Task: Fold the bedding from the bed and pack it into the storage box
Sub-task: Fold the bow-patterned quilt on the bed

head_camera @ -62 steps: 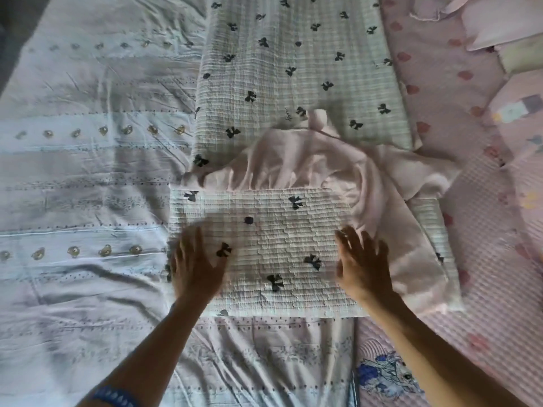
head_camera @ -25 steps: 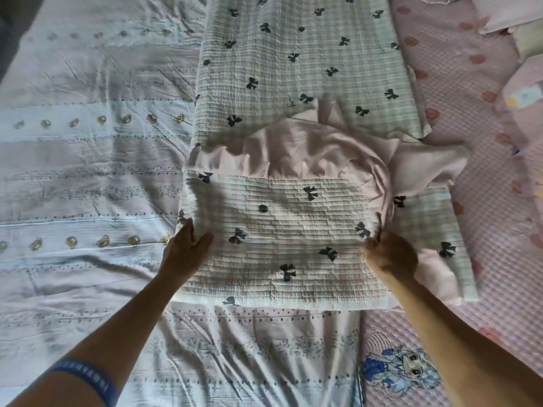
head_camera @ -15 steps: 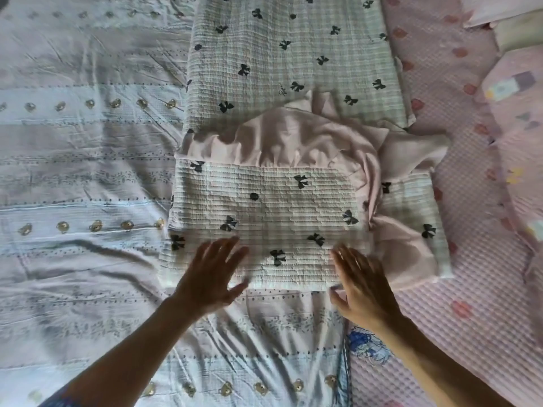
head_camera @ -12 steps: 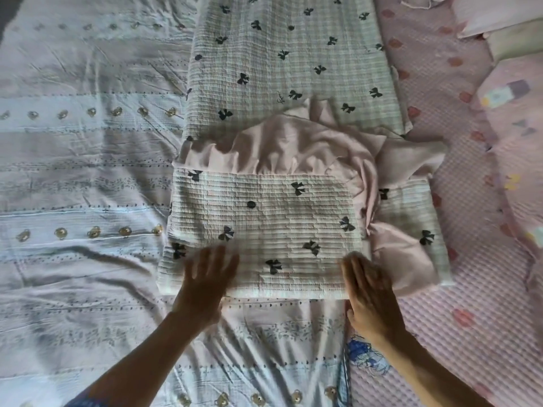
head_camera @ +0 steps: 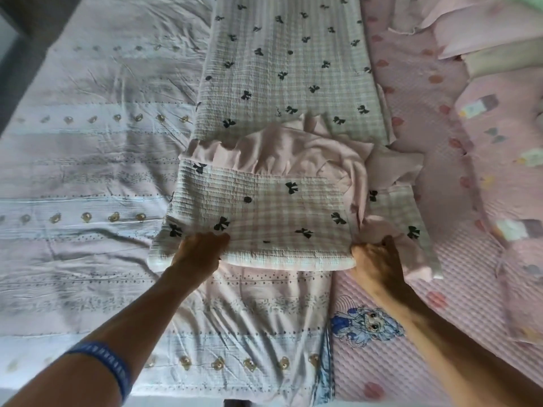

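The bed (head_camera: pixel 88 177) fills nearly the whole view, spread with a pale wrinkled sheet (head_camera: pixel 73 259) printed with rows of small gold bears. On its right side lies a pink quilted mat (head_camera: pixel 470 274) with red spots and a blue cartoon figure (head_camera: pixel 367 321). Pink pillows (head_camera: pixel 482 27) are stacked at the upper right. A dark strip of floor (head_camera: pixel 11 54) shows at the upper left. The light is soft and dim.

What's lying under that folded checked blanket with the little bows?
Under the folded blanket lie its unfolded length and, nearer, the white sheet. Pink lining peeks out. Anything between the folds is hidden.
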